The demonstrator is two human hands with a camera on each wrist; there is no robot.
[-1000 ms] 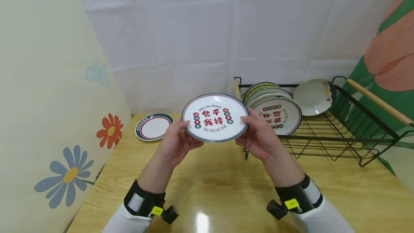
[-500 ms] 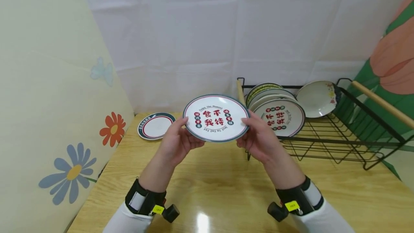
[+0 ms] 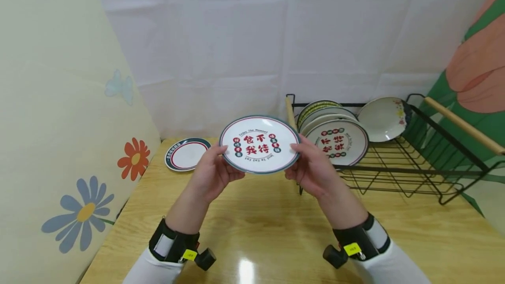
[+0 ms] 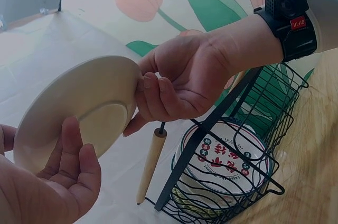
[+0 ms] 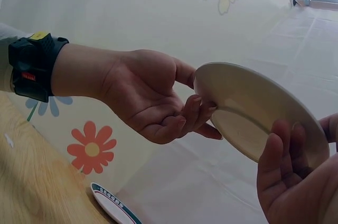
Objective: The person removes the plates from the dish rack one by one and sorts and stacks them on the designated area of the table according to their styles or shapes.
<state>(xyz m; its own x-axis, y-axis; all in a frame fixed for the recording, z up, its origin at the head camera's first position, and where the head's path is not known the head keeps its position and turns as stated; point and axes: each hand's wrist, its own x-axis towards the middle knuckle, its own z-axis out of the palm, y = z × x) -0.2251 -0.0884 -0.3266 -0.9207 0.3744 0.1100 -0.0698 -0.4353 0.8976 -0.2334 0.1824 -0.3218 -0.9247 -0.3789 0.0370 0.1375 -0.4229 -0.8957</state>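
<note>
Printed plate, raised above the worktop near the rack; my left hand and right hand pinch opposite edges, thumbs uppermost. I judge this the holding step; moving on calls for matched grips.

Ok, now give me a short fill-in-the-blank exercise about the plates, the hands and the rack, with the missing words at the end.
1. The large characters in the middle of the held plate are ____ in colour.
2. Counting the left hand and the right hand, ____ hands grip it.
3. The metal of the dish rack is ____.
4. For the person, the tabletop plate lies to the ____ of the rack.

Missing words: red; two; black; left.
</note>
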